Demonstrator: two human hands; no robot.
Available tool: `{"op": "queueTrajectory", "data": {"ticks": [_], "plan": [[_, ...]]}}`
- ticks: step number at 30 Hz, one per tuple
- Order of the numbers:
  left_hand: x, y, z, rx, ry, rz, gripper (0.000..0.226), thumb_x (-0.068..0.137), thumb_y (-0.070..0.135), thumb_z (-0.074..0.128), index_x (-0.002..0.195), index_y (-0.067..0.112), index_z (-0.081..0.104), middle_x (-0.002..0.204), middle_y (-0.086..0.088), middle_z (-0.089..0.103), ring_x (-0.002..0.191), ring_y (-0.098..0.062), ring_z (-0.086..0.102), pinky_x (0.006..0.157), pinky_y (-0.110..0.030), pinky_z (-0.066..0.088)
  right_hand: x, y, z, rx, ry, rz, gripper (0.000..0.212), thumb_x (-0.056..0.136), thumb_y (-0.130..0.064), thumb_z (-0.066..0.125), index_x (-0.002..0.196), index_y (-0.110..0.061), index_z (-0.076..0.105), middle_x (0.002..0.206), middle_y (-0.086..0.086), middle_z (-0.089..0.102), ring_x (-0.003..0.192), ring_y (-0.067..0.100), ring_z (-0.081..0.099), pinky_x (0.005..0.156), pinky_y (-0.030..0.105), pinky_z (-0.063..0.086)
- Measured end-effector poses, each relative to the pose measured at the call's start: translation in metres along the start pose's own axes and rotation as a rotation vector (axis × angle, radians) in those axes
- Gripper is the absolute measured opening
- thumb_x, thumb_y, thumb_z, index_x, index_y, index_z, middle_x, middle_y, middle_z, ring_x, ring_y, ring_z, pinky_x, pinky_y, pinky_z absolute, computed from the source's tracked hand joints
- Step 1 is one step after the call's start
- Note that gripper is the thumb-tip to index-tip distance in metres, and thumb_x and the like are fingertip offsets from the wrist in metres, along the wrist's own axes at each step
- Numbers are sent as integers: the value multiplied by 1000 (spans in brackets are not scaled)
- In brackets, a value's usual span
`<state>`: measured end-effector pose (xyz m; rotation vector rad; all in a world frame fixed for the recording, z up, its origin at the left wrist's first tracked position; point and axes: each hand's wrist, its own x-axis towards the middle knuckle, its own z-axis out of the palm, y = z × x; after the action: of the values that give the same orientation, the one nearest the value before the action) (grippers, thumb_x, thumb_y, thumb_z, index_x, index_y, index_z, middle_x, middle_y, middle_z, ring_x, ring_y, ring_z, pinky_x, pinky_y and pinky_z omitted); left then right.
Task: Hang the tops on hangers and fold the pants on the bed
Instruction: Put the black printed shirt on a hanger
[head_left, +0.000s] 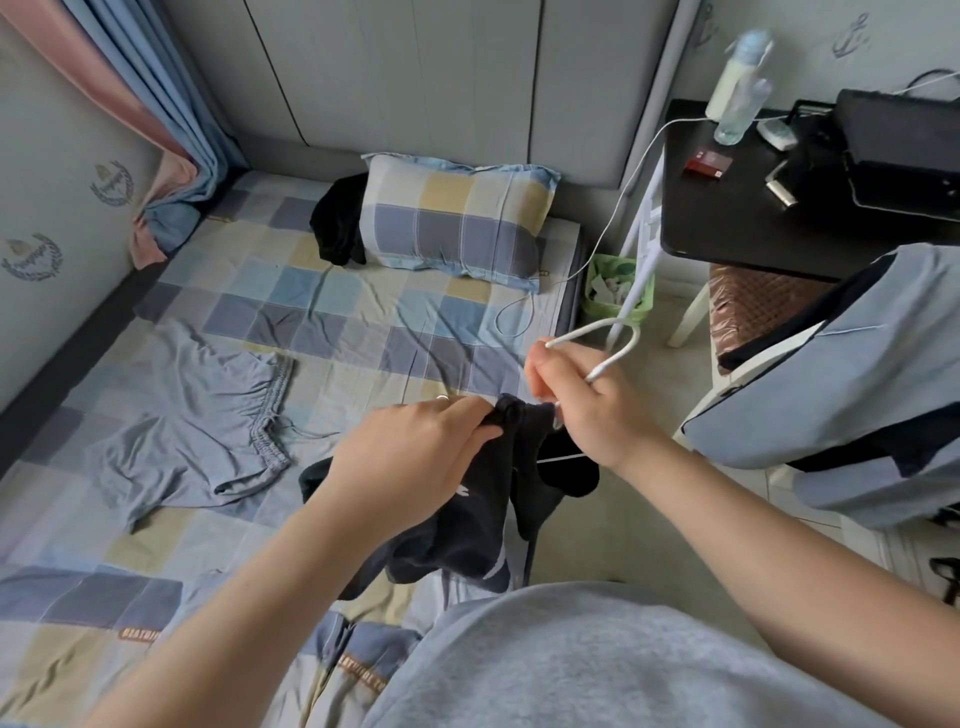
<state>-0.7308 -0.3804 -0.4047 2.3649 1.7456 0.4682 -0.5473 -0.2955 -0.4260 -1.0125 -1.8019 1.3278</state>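
Halfway through hanging black top (467, 525), pinching its neckline in left grip (410, 457), clutching white hanger (582, 331) in right grip (587, 410); next likely needs hanger arm fed into shoulder.

Left grip (410, 457) pinching; right grip (582, 400) fisted; both forearms extended.

Home bedroom: bed (363, 322), pillow (457, 213).

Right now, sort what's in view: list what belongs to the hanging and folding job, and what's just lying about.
Job: black top, held by the left hand; white hanger, held by the right hand; grey shorts on the bed; black garment beside the pillow.
Lying about: pillow, white cable, green bin, bottles, red box.
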Motion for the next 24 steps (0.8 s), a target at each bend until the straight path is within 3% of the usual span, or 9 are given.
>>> {"op": "queueTrajectory", "data": {"ticks": [2,4,6,8,11,14,16,20,24], "plan": [[1,1,2,-40,1,-40,32,103,37,43,98,13,64,77,2,61,64,-28,60,55,-40,49,1,-1,-4,26,7,18,34,97,-40,44,76,-14,53,67,9,46,63,25,44,65,38,38],[0,-2,4,-97,36,-115,27,103,33,48,96,13,64,73,5,57,64,-26,57,55,-37,46,0,-1,-8,-7,34,-27,25,96,-39,49,92,-16,57,81,0,58,76,18,57,75,33,46],[-2,-9,2,-153,116,-209,24,101,29,51,90,12,64,66,6,54,59,-23,54,53,-38,44,-4,4,-14,-138,197,-143,23,95,-31,54,106,-10,57,103,0,61,102,15,60,94,26,43],[-4,-16,0,-208,204,-290,23,101,25,53,85,12,63,58,5,52,53,-18,52,50,-40,45,-10,11,-17,-232,342,-230,22,94,-22,56,108,-6,60,107,4,62,107,16,58,96,25,42],[-6,-20,-3,-273,300,-361,22,101,22,54,85,11,64,53,2,51,48,-17,49,47,-40,42,-16,24,-9,-142,172,-113,15,94,-16,58,106,-13,64,103,-4,68,100,11,64,89,33,52],[-6,-15,-4,-358,346,-397,20,102,22,55,87,13,65,55,2,53,52,-18,50,48,-34,39,-14,41,8,-170,-98,49,35,95,-16,64,127,-29,57,126,-13,62,119,5,56,103,34,47],[-6,-11,-4,-408,370,-427,22,102,23,55,83,16,63,59,2,56,53,-16,51,48,-29,38,-8,49,19,-191,-180,75,44,94,-24,65,137,-26,54,133,-10,58,125,7,52,107,33,43],[-3,-9,-4,-476,374,-479,25,102,25,54,79,15,61,58,-1,57,54,-20,52,50,-33,39,1,60,41,-221,-188,82,42,92,-37,60,132,-26,57,122,-13,60,116,6,56,97,26,45],[-3,-8,-2,-493,353,-509,29,101,24,55,72,19,55,56,9,52,50,-11,44,47,-20,33,6,70,46,-272,-145,-9,18,95,-28,55,107,-18,64,103,-7,58,97,8,57,84,20,44]]}}
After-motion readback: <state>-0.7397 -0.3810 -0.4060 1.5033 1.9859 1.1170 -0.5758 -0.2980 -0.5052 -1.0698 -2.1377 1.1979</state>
